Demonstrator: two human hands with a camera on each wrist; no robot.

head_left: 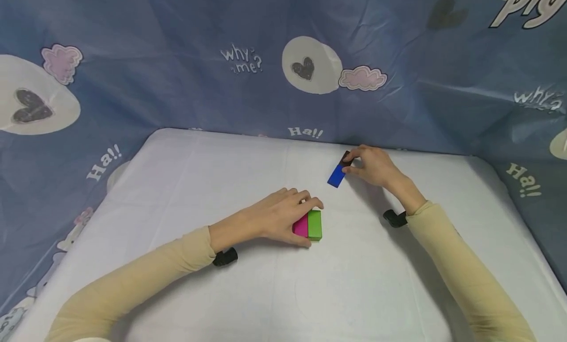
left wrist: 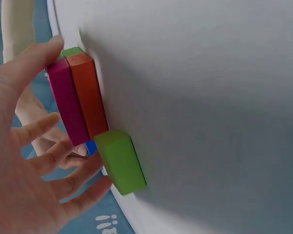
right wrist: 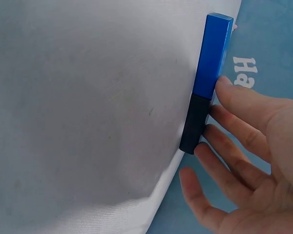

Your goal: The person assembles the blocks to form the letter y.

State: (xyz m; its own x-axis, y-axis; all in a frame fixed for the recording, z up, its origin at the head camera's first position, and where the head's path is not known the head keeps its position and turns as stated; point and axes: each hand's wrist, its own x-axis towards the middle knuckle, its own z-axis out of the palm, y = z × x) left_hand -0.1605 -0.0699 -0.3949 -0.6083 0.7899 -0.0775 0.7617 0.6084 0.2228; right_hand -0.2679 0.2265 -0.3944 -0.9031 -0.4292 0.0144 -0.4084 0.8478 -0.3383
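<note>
My left hand (head_left: 283, 214) spans a cluster of small rectangular blocks, thumb at the near end and fingers at the far end. In the cluster, a magenta block (left wrist: 68, 100) stands against an orange block (left wrist: 89, 95). A green block (head_left: 315, 225) lies along their right side, and another green block (left wrist: 121, 163) touches my outer fingertips. Farther back, my right hand (head_left: 374, 167) rests its fingertips along one side of a blue block (right wrist: 213, 56) and a dark block (right wrist: 195, 124). These two lie end to end in a line.
A white cloth-covered table (head_left: 212, 297) lies under everything. Its back edge meets a blue printed curtain (head_left: 199, 76), close behind the right hand. Black wrist cameras hang under both wrists, the left camera (head_left: 226, 257) low over the cloth.
</note>
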